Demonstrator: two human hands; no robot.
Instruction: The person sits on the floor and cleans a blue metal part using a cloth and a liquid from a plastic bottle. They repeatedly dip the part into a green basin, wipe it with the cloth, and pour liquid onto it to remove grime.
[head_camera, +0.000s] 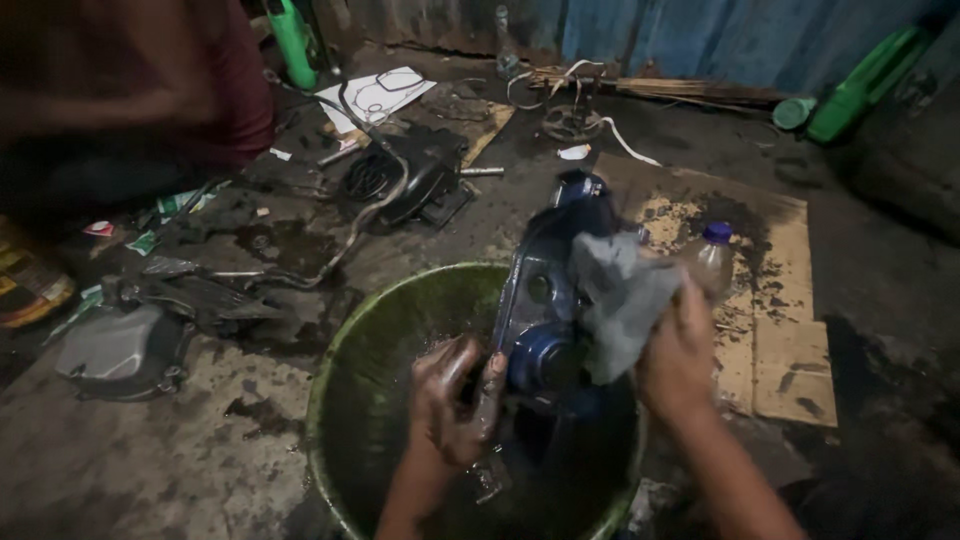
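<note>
Head view: my left hand grips a blue engine cover over the green basin. My right hand presses a grey rag against it, seemingly clenched.

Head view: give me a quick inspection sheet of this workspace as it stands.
Surface: oil-stained concrete floor, stained cardboard.
Job's things: blue engine cover held over green basin; grey rag pressed on it.
Clutter: grey casing, dark engine part, plastic bottle, green bottles.
Grip: left hand holds the cover; right hand holds the rag.
Cables: black hose.
Surroundings: corrugated wall; a person at left.
</note>
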